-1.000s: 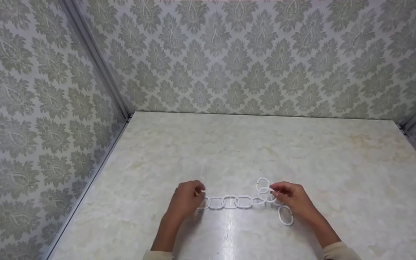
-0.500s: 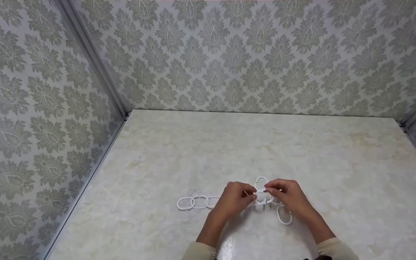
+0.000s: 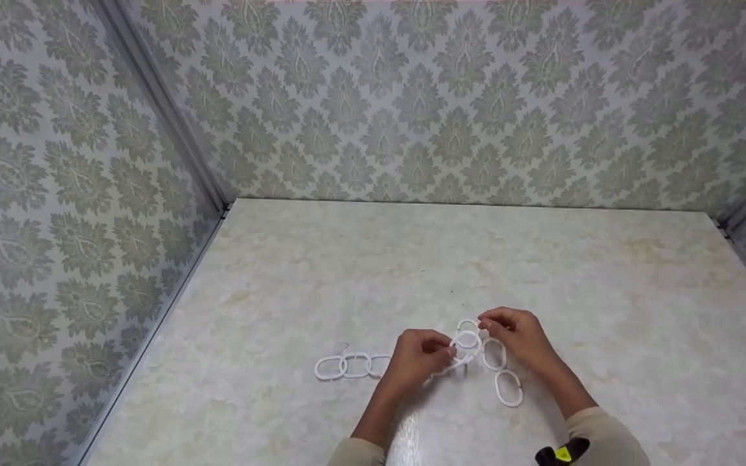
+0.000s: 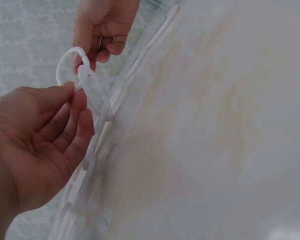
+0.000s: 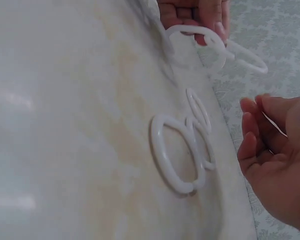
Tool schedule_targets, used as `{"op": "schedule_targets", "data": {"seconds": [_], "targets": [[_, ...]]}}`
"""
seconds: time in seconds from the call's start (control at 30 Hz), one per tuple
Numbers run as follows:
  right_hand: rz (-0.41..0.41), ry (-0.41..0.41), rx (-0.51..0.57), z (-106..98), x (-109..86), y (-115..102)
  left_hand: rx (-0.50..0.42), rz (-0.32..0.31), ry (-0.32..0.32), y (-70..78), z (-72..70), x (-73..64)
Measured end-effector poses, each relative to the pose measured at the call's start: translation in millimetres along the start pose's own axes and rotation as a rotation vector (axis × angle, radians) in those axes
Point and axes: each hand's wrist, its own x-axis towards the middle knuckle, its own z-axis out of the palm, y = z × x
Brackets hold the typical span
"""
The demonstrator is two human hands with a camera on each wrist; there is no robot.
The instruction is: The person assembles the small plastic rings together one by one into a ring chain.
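My left hand (image 3: 418,356) pinches a white oval plastic link (image 5: 249,63) between thumb and fingertips, raised over the table. Joined to it, a second link (image 4: 95,97) leads down to the chain. That chain of white links (image 3: 316,369) runs left along the table, its middle hidden behind the left hand. To the right, my right hand (image 3: 519,333) hovers with fingers curled and thumb near the fingertips, nothing between them in the right wrist view. Below it lie loose links, one oval (image 5: 157,150) nearest that camera and another (image 5: 199,107) farther off.
A pale marbled table (image 3: 282,259) extends to a wall of patterned covering (image 3: 386,116) at the back, with a similar wall (image 3: 56,226) on the left. A small clear piece (image 3: 341,348) lies beside the chain's left end.
My left hand has moved right from the chain's left end to the raised links and pinches one. The right hand has let go of its link and drawn slightly up and away.
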Motion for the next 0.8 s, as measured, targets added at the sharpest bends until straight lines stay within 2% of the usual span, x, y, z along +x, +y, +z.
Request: {"op": "schedule_targets", "data": {"seconds": [0.17, 0.4, 0.63, 0.8], "targets": [[0.017, -0.022, -0.228, 6.0, 10.3, 6.4, -0.104, -0.063, 0.038, -2.1, -2.4, 1.2], [0.052, -0.052, -0.425, 18.4, 17.0, 3.4, -0.177, -0.102, 0.082, 3.2, -0.4, 2.5], [0.085, -0.126, -0.483, 19.2, 18.6, -0.2, -0.173, -0.108, 0.104, 4.4, -2.2, 3.8], [0.100, -0.186, -0.426, 17.1, 17.9, -4.1, -0.173, -0.127, 0.121, 0.9, -2.4, 5.3]]}}
